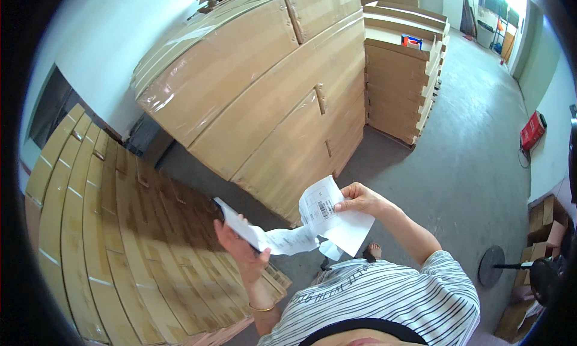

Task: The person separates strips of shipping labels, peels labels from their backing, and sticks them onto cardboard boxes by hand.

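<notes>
My right hand (359, 200) pinches a white label sheet (324, 210) with a printed barcode between thumb and fingers. A curling strip of printed paper labels (287, 240) runs from that sheet across to my left hand (245, 250). The left fingers are closed around the strip's other end. A flat thing with a dark edge (219, 209) shows there too; its kind is hidden. Both hands are in front of my body, above the gap between the stacked cartons. A small loose flap of white paper (330, 250) hangs below the sheet.
Large brown cartons (264, 105) stand stacked ahead. Flattened cardboard (138, 244) is piled at the left. Farther right, another carton stack (393, 81) has a red and blue packet (412, 42) on top. A round-based stand (491, 266) and small boxes (535, 244) are at the right.
</notes>
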Available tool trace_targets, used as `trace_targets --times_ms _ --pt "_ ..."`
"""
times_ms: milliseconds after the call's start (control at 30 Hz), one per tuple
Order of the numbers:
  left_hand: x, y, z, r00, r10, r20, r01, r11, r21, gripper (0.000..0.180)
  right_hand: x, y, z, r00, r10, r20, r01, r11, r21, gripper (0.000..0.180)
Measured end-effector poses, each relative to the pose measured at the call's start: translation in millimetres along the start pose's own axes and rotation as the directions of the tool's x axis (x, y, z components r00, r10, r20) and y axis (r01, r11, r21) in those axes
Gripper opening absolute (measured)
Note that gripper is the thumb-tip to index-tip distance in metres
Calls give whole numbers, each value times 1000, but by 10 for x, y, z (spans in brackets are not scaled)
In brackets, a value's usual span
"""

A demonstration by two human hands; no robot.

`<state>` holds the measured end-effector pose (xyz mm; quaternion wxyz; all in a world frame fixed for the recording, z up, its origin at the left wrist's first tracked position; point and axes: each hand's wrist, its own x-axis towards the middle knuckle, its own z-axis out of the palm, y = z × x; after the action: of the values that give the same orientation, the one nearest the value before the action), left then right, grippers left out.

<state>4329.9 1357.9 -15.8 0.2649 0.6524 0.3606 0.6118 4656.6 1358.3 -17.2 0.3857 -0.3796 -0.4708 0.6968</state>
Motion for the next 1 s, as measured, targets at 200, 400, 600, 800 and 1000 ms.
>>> trace_targets --times_ms 200,400,600,800,1000 --pt "63 25 -89 993 25 -112 -57 955 -290 94 -248 125 -160 997 -28 -78 35 996 83 32" --pt "271 140 551 995 -102 12 85 752 -654 86 -698 280 -668 979 -51 -198 82 985 154 31" --pt "561 154 1552 988 -125 85 140 544 -827 84 -1389 232 -1575 904 -72 -421 159 972 174 29" --pt "903 213 2467 981 -163 104 171 483 -859 84 -1757 266 -2424 840 -69 -538 223 948 227 26" --pt "1246 72 3151 967 -186 174 244 476 -845 86 -1696 155 -3073 792 -84 -605 294 920 258 25"
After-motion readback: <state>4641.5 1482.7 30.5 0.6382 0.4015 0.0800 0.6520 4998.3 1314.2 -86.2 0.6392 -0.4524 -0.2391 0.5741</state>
